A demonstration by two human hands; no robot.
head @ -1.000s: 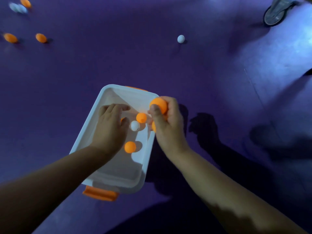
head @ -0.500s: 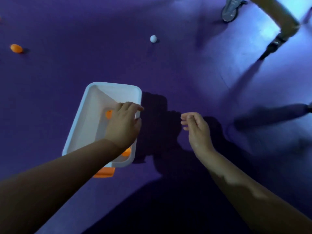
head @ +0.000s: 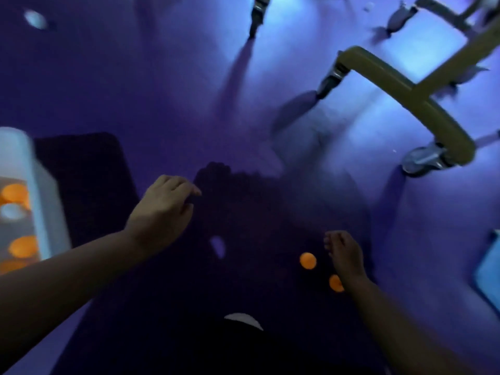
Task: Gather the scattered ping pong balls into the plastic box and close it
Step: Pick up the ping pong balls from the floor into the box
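Farthest left, the plastic box (head: 47,212) stands open on the purple floor (head: 162,104), cut off by the frame. At least two orange balls (head: 15,193) and a white one show blurred inside it, and far up the floor beyond it lies a lone white ball (head: 34,19). Next comes the left hand (head: 162,209), hovering knuckles-up between the box and the middle, its fingers loosely curled with nothing visible in them. Below and right of it a pale ball (head: 217,247) sits in deep shadow, too smeared to be sure of its colour. Further right an orange ball (head: 308,260) lies just beside the right hand (head: 345,255), and a second orange ball (head: 335,283) peeks out from behind that wrist. The right hand's fingers droop, relaxed and empty, touching neither ball as far as I can tell. Beyond, a chair base (head: 400,87) on a caster (head: 424,158) stands well apart, and a blue thing (head: 489,272) is cut off at the right edge. These balls should be nearly weightless, hard and smooth, so they will likely skitter away at a nudge. I judge the sound hold is a light cage of thumb and fingertips closing over the top and round the widest part, not a squeeze, since thin shells dent.
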